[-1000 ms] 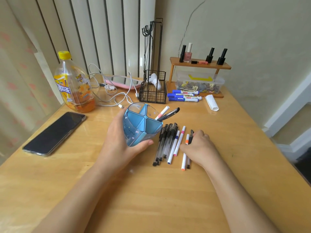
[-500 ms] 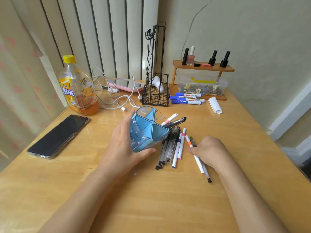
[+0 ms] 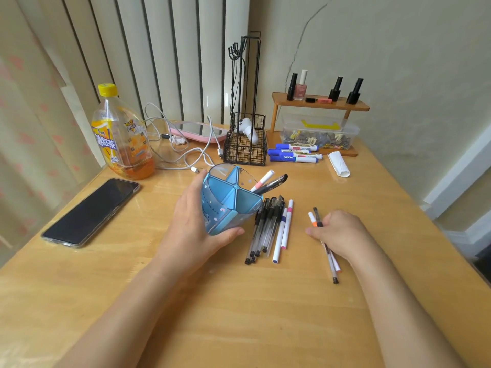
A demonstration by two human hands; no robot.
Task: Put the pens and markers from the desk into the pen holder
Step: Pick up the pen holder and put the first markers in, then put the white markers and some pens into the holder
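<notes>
Head view: right hand (image 3: 342, 235) has drawn two pens (image 3: 316, 219) farther right in closed grip; left hand (image 3: 194, 229) clasps holder (image 3: 225, 203).

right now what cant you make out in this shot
- Head view: the right hand covers the middles of the two pens it grips.
- The left hand hides the pen holder's left wall; its tilt hides the compartment bottoms.
- Clear box contents: too small to identify.
- Blue markers: label text unreadable.
</notes>
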